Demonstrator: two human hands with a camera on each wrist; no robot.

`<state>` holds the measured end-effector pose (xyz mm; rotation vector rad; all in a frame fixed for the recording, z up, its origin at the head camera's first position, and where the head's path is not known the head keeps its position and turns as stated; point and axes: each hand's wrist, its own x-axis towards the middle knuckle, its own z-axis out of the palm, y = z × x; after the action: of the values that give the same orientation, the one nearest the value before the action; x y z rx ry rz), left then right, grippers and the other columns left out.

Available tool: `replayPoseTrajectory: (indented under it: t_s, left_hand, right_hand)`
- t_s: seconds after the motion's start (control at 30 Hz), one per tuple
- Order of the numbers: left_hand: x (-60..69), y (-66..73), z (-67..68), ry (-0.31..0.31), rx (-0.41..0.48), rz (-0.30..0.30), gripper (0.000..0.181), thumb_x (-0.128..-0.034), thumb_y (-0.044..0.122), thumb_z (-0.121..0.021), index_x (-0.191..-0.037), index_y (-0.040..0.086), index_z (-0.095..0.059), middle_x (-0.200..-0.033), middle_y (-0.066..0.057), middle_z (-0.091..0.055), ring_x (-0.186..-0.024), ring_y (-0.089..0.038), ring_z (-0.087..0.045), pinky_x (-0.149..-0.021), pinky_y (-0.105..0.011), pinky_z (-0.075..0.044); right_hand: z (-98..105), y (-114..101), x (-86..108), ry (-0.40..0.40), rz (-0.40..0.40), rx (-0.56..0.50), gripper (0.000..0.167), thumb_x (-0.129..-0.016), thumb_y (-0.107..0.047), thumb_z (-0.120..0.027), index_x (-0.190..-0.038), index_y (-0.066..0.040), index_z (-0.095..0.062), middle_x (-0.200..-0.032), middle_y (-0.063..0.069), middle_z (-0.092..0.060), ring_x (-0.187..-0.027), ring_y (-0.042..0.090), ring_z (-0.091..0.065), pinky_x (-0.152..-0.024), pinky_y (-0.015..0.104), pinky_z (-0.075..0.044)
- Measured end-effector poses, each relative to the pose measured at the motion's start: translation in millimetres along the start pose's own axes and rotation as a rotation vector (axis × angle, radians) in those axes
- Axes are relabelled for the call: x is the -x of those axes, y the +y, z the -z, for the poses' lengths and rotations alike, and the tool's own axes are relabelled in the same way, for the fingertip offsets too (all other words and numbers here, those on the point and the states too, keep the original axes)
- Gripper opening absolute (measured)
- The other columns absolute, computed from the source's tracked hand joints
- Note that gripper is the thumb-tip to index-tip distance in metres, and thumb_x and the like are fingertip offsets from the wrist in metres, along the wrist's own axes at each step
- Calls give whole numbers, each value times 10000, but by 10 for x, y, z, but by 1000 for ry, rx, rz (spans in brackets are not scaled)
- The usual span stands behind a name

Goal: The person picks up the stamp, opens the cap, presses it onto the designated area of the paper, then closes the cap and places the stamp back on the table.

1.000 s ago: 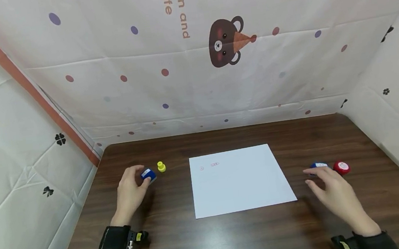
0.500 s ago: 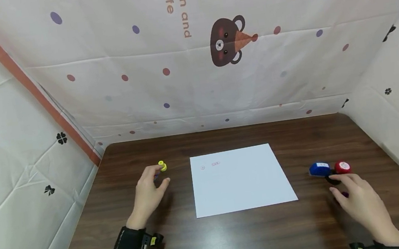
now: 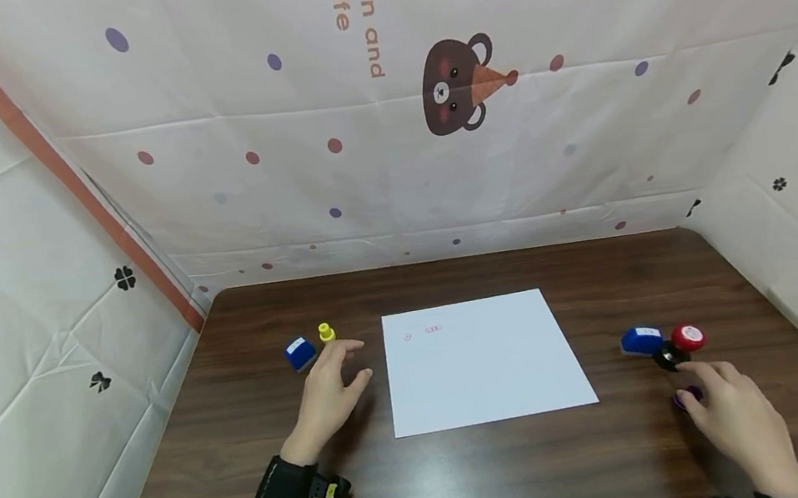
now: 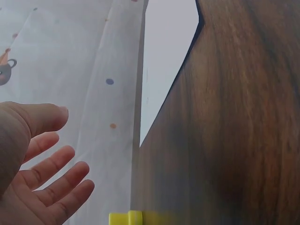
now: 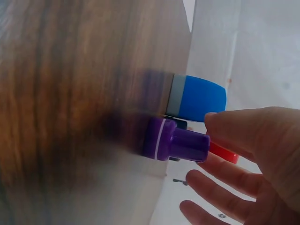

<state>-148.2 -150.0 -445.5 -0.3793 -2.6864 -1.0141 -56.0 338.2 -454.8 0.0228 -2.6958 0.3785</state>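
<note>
My left hand (image 3: 329, 397) hovers over the table with its fingers loosely extended, holding nothing. Just behind it are a blue block-shaped stamp (image 3: 300, 353) and a small yellow stamp (image 3: 326, 332); the yellow one also peeks in at the bottom of the left wrist view. On the right side, my right hand (image 3: 739, 419) reaches with thumb and fingers apart around the knob of a purple stamp (image 5: 187, 144), which stands upright on the table. Beyond that stamp sit a second blue stamp (image 3: 641, 341), a red round-topped stamp (image 3: 687, 336) and a black round object (image 3: 667, 357).
A white paper sheet (image 3: 488, 363) lies mid-table, bearing two small red marks near its upper left corner. White patterned cloth (image 3: 390, 183) hangs behind the wooden table (image 3: 504, 471) and along both sides.
My left hand has left the blue stamp and moved right toward the paper. My right hand has drawn back from the right blue stamp, down and right to the purple one.
</note>
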Motion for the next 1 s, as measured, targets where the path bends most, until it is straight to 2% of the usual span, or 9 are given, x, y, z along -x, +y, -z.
replayPoseTrajectory:
  t_s: [0.47,0.63,0.77,1.0]
  left_hand:
    - [-23,46,-59,9,27,0,371,-806,124,-702,-1152,138,-567,-1134,-34,-565,-1021,-229,-583,-805,-379,-533]
    - [-33,64,-74,14,23,-17,363,-801,121,-709,-1138,133,-576,-1128,-32,-567,-1015,-208,-584,-805,-368,-535]
    - [-37,77,-84,17,33,-28,353,-800,117,-711,-1128,129,-582,-1123,-31,-569,-1013,-200,-583,-803,-368,-536]
    - [-47,110,-126,31,73,-42,351,-792,94,-715,-1118,115,-588,-1108,-40,-570,-1001,-211,-587,-803,-395,-535]
  right_hand:
    - [-62,43,3,-130,-75,26,260,-689,4,-707,-931,37,-620,-840,301,-548,-665,412,-568,-518,528,-463]
    - [-69,52,-22,-163,-120,29,172,-704,6,-702,-851,21,-615,-772,234,-540,-624,326,-551,-497,486,-450]
    - [-62,26,-31,-153,-120,26,154,-707,7,-707,-824,16,-608,-742,198,-535,-597,271,-535,-474,459,-443]
    - [-76,-175,-142,-62,-53,-39,192,-697,0,-733,-850,14,-618,-792,218,-568,-597,273,-540,-449,454,-460]
